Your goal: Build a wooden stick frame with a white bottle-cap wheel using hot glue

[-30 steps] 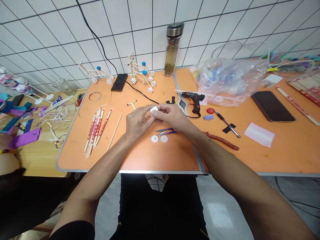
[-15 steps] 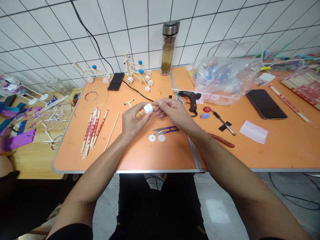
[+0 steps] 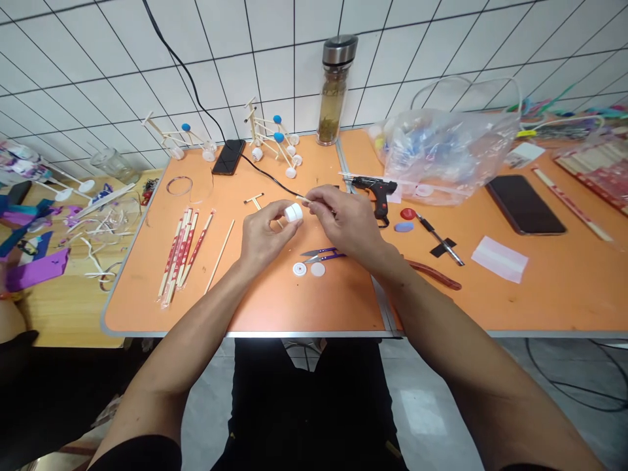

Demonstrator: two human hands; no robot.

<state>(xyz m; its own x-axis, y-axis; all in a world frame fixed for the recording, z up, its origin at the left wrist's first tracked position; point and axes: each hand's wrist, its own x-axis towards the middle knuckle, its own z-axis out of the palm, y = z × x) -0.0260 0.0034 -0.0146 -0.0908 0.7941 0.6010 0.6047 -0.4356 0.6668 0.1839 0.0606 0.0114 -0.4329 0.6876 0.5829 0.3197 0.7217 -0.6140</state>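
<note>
Between the thumb and fingers of my left hand (image 3: 262, 237) is a small white wheel (image 3: 294, 212), with a groove around its middle. My right hand (image 3: 349, 224) pinches a short wooden stick (image 3: 303, 199), whose pale tip points left just above the wheel, apart from it. Below my hands, purple-handled thread snips (image 3: 318, 253) lie by a white ribbed disc (image 3: 299, 269) and a plain white disc (image 3: 318, 269). Behind my left hand a small T-shaped stick frame (image 3: 254, 201) is partly hidden.
Paper-wrapped chopsticks (image 3: 181, 255) and a bare stick (image 3: 219, 256) lie left. Stick tricycles with blue seats (image 3: 279, 137), a phone (image 3: 228, 157) and a tea bottle (image 3: 334, 91) stand behind. A glue gun (image 3: 375, 191), pliers (image 3: 435, 275) and a pen (image 3: 439, 239) lie right.
My hands have drawn apart from their joint hold, leaving the white wheel in my left hand. A short stick tip now shows at my right fingertips.
</note>
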